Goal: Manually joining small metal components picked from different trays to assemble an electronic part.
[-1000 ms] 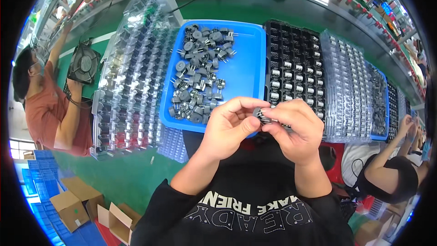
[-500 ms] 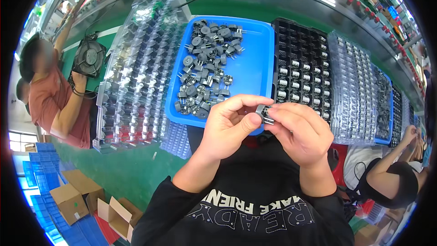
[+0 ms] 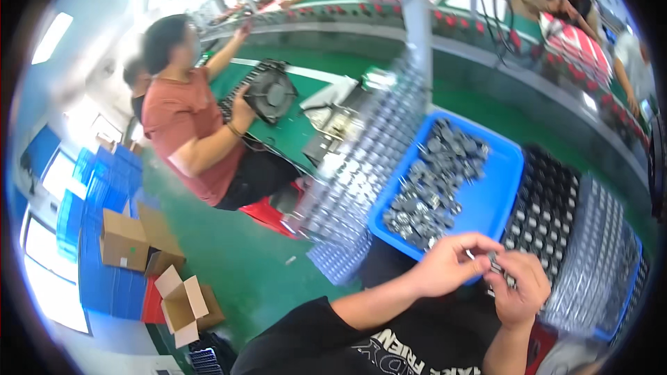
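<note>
Between the fingertips of my left hand and my right hand is a small grey round part with metal pins. Both hands pinch it just past the near edge of a blue tray. Many similar grey pinned parts lie heaped along the left side of that tray. Motion blur and my fingers hide the fine detail of the held part.
Left of the tray stand stacked clear plastic trays; right of it, a black compartment tray with silver pieces and more clear trays. A co-worker holds a black fan. Open cardboard boxes sit at lower left.
The view has swung to the left, so the tray and my hands now appear lower and farther right. Both hands keep their pinch on the grey part.
</note>
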`<state>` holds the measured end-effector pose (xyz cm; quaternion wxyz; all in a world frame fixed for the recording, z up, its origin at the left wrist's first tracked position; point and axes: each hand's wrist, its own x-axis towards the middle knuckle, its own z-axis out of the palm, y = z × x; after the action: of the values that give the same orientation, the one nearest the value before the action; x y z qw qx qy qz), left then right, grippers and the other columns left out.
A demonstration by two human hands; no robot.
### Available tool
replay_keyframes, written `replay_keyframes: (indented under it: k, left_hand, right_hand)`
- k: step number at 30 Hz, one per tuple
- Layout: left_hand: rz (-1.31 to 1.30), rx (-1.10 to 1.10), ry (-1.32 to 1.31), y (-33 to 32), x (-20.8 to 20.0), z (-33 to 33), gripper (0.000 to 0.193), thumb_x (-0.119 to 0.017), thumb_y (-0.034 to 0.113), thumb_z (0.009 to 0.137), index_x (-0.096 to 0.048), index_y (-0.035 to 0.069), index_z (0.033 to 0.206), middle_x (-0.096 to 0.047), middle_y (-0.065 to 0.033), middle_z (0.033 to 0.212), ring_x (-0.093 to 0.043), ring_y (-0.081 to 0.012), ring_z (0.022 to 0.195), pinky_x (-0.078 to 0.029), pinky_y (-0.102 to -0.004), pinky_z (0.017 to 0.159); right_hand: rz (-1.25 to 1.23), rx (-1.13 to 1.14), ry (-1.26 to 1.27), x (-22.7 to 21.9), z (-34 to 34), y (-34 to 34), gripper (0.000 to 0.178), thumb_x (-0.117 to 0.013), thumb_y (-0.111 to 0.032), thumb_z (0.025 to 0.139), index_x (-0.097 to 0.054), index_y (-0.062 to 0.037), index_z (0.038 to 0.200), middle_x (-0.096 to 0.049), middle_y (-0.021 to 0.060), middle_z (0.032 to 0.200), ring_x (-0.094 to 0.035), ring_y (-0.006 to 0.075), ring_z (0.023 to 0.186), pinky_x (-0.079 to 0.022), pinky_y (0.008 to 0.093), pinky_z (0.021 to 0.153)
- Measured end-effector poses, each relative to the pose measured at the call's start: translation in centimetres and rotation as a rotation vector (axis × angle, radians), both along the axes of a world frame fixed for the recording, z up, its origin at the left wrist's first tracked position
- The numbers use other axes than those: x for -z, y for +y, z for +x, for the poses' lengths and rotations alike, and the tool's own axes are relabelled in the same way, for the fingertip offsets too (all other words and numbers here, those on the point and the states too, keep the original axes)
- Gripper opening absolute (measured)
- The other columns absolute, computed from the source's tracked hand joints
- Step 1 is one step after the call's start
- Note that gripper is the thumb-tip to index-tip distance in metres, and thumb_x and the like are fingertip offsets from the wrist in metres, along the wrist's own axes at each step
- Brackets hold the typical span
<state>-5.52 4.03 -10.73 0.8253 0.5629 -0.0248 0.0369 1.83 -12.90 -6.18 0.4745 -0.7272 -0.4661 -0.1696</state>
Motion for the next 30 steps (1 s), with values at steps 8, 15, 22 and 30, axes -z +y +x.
replay_keyframes:
  k: [8, 15, 22, 30]
  left_hand:
    - [0.063, -0.19, -0.012, -2.2, -0.9, -0.4, 0.031, -0.07, 0.006, 0.096, -0.067, 0.0, 0.125, -0.067, -0.0025, 0.101, -0.063, -0.0091, 0.09, -0.054, -0.0276, 0.083]
    - [1.092, -0.315, 0.009, 0.8, -1.8, 1.7, 0.045, -0.077, 0.027, 0.086, -0.067, 0.01, 0.127, -0.07, -0.0168, 0.121, -0.064, -0.0372, 0.114, -0.052, -0.0448, 0.099]
    - [1.675, -0.369, 0.061, 5.5, 0.3, 3.0, 0.036, -0.078, 0.01, 0.074, -0.072, 0.007, 0.11, -0.065, -0.0136, 0.109, -0.061, -0.0338, 0.103, -0.052, -0.0445, 0.092]
    - [1.663, -0.404, -0.02, 3.6, 2.7, 4.6, 0.02, -0.07, 0.007, 0.075, -0.065, 0.003, 0.094, -0.064, -0.0142, 0.093, -0.064, -0.033, 0.094, -0.049, -0.0469, 0.083]
  right_hand:
    - [0.039, 0.0, 0.253, 0.2, 0.8, -0.8, 0.024, -0.085, -0.005, 0.069, -0.064, -0.0026, 0.079, -0.069, 0.0107, 0.083, -0.067, 0.0246, 0.076, -0.052, 0.0339, 0.072]
    - [-0.424, 0.024, 0.162, -4.1, 3.8, -3.1, 0.011, -0.072, 0.0, 0.076, -0.062, -0.0026, 0.078, -0.066, 0.0132, 0.08, -0.066, 0.032, 0.078, -0.052, 0.0376, 0.072]
    - [-0.614, 0.414, 0.058, -4.2, 15.4, -4.2, 0.008, -0.07, -0.003, 0.081, -0.065, 0.0003, 0.085, -0.067, 0.0176, 0.081, -0.068, 0.0349, 0.078, -0.052, 0.041, 0.071]
    - [-0.731, 0.388, -0.102, 4.2, 20.6, -4.9, 0.006, -0.062, 0.001, 0.078, -0.056, -0.0001, 0.079, -0.063, 0.0224, 0.08, -0.062, 0.0421, 0.078, -0.048, 0.048, 0.07]
